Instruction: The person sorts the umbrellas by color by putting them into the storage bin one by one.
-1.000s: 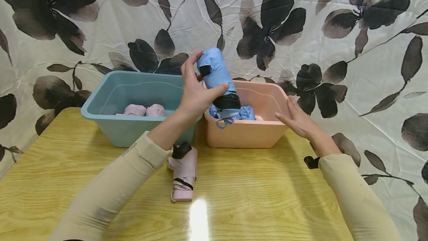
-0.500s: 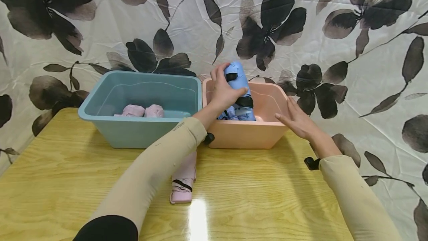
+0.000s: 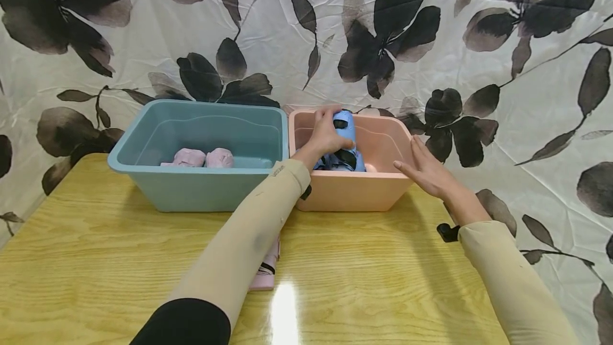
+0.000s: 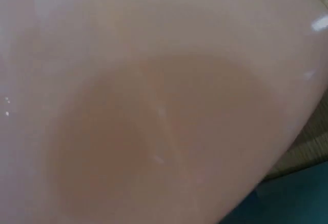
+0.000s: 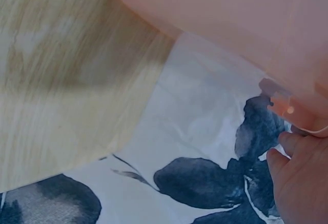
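Observation:
My left hand (image 3: pixel 327 136) reaches over the front rim of the peach bin (image 3: pixel 349 193) and grips a blue folding umbrella (image 3: pixel 346 128) with a black strap. The umbrella stands tilted inside, its lower end among other blue folded fabric. My right hand (image 3: pixel 428 171) rests with straight fingers at the bin's right rim; the right wrist view shows the same hand (image 5: pixel 302 178) beside the peach wall (image 5: pixel 246 19). A pink folding umbrella (image 3: pixel 264 278) lies on the table, mostly hidden by my left forearm. The bin wall (image 4: pixel 169 111) fills the left wrist view.
A teal bin (image 3: pixel 191 193) stands directly left of the peach one, with two pink rolled bundles (image 3: pixel 189 157) inside. Both bins stand on the wood-grain table (image 3: pixel 364 270). Behind them hangs a white cloth with dark flowers (image 3: pixel 383 31).
My left hand has carried the blue umbrella right and down into the peach bin. My left forearm now covers most of the pink umbrella. My right hand stays at the rim.

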The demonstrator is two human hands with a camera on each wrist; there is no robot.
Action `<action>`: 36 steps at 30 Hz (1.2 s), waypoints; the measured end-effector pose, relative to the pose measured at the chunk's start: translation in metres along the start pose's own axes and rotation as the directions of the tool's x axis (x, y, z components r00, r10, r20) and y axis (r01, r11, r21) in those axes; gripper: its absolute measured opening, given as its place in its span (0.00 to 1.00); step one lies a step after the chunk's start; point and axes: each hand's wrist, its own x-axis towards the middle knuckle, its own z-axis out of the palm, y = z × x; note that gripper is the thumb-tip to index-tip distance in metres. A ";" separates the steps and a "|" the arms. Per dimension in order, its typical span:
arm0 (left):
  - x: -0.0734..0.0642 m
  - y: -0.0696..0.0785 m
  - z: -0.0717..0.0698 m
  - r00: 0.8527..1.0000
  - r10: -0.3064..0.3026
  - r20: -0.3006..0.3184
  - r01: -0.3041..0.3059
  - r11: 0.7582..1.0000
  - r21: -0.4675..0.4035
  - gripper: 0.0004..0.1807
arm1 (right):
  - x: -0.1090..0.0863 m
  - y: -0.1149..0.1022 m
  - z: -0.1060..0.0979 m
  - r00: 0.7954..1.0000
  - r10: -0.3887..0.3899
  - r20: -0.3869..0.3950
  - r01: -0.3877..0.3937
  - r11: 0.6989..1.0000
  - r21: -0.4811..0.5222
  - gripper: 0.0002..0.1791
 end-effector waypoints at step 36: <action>-0.002 -0.010 -0.007 0.908 -0.266 0.324 0.219 0.960 0.174 0.38 | 0.001 0.000 0.000 0.999 0.015 0.030 -0.015 1.000 0.006 0.55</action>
